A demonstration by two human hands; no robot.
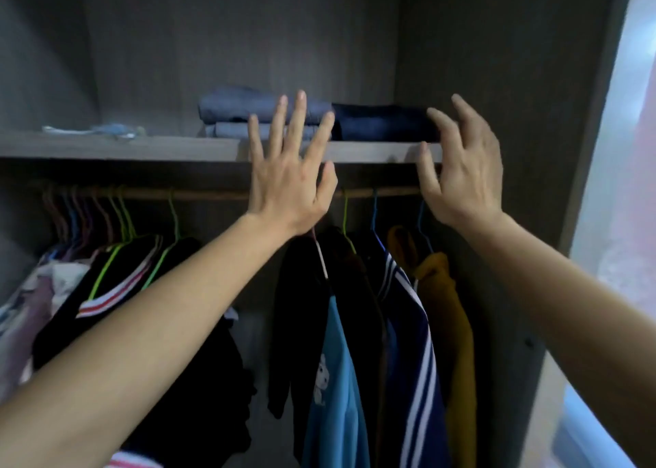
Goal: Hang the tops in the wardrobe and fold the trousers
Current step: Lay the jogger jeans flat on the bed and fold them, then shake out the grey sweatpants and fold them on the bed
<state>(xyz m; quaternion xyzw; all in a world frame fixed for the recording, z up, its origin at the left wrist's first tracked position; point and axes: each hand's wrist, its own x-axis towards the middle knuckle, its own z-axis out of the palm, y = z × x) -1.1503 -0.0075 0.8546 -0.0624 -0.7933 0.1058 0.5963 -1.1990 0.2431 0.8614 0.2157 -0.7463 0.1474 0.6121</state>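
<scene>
Tops: we judge the hanging largely done. The black tops (142, 290) hang at 8 o'clock of the view. A blue top (333, 361), a striped top (408, 325) and a mustard top (447, 308) hang at 5 o'clock, all on the rail (213, 194).
Trousers: folded and lying on the shelf (124, 148) at 12 o'clock. There is a blue stack (248, 109), with a dark pair (383, 123) touching it at its 3 o'clock.
Left to do: little, in our judgement, perhaps squaring the dark pair. Clothes outside the wardrobe (248, 41) would be out of view, so we cannot call the task over.
Pose, left: the left hand (287, 180) is raised before the shelf edge, fingers straight and fanned wide, holding nothing. Its fingertips lie over the blue stack in our view, and we cannot tell whether they touch it.
Pose, right: the right hand (465, 176) is raised at 3 o'clock of the left hand, apart from it. Its fingers are loosely bent and hold nothing. Its fingertips sit by the dark pair's 3 o'clock end, and we cannot tell whether they touch it.
Arms: both forearms are bare, reaching up from 7 and 4 o'clock.
Spare: empty hangers (117, 212) crowd the rail at 9 o'clock.
</scene>
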